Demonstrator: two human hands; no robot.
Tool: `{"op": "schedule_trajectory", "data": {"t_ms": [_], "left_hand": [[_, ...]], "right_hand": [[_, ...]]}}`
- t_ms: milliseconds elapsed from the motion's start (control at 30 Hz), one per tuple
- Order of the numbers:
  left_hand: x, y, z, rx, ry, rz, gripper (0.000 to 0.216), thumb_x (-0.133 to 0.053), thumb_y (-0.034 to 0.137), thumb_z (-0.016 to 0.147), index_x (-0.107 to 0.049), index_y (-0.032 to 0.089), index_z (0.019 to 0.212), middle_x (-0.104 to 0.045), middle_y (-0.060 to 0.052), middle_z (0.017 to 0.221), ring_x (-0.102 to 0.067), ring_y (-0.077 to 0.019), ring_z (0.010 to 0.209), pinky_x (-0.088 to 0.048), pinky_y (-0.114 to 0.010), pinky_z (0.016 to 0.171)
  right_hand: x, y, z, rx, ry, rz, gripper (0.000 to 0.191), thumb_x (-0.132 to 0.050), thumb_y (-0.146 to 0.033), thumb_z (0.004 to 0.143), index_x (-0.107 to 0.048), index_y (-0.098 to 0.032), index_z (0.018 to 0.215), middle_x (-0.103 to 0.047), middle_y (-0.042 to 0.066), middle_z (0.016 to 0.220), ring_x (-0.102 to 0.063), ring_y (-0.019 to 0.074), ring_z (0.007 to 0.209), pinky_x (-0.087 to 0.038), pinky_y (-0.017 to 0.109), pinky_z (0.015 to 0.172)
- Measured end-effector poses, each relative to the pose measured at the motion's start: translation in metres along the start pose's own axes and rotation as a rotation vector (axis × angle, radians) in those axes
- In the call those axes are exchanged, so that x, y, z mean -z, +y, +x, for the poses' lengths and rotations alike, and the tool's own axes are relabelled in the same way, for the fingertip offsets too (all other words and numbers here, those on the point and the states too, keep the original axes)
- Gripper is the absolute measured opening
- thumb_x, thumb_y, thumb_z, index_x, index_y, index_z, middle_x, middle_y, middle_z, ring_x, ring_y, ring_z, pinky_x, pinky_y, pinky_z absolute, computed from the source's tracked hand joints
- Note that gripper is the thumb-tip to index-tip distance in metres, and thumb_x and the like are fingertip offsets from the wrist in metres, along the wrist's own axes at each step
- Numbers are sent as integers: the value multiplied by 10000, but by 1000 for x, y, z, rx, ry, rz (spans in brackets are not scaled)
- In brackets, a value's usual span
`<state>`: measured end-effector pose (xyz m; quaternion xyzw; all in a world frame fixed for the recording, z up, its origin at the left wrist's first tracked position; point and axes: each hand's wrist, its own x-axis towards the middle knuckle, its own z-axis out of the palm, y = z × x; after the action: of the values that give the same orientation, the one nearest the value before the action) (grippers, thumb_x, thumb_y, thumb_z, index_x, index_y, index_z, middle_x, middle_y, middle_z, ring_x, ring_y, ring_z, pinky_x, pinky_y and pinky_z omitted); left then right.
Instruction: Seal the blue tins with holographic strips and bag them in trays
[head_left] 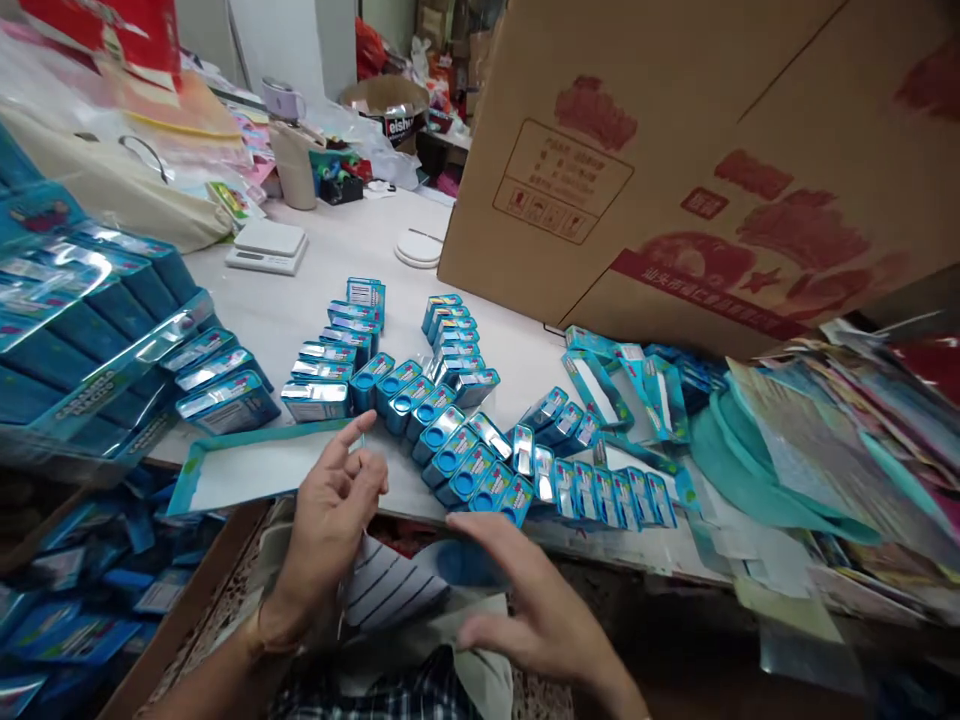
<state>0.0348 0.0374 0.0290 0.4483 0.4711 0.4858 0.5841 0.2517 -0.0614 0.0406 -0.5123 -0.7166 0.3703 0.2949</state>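
My left hand (pixel 337 505) is raised at the table's front edge, index finger stretched out, thumb apart from it and the other fingers curled. Nothing shows in its grasp. My right hand (pixel 536 605) hovers lower, over my lap, with fingers extended and thumb spread away. Behind its fingers is a blurred blue object (pixel 461 562); whether they touch is unclear. Closest to both hands runs a slanting row of small blue boxes (pixel 450 455) with round blue tops. More blue boxes stand in rows behind (pixel 319 400) and to the right (pixel 604 492).
An open shallow tray (pixel 255 465) lies left. Stacked blue packs (pixel 82 300) rise beyond it, above a carton (pixel 202 600) of blue packages. A large cardboard box (pixel 675 170) blocks the back right. Flat sheets (pixel 847 440) pile at right; a small scale (pixel 268 245) stands behind.
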Motion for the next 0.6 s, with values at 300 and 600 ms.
{"op": "schedule_trajectory", "data": {"t_ms": [300, 600], "left_hand": [[-8, -1, -5, -733, 38, 773, 584, -670, 375, 877, -501, 217, 1413, -630, -125, 1254, -542, -319, 1209, -309, -515, 1099], [-27, -16, -24, -557, -703, 883, 305, -387, 249, 1012, -604, 193, 805, -613, -8, 783, -577, -176, 787, -388, -405, 968]], "right_hand": [[-12, -2, -25, -149, 239, 1, 124, -575, -186, 952, -624, -238, 1053, -700, -7, 923, -675, 139, 849, -484, 234, 752], [-17, 13, -18, 165, 259, -343, 298, -528, -140, 956, -607, -220, 1232, -716, 67, 1026, -675, 189, 882, -526, 301, 772]]}}
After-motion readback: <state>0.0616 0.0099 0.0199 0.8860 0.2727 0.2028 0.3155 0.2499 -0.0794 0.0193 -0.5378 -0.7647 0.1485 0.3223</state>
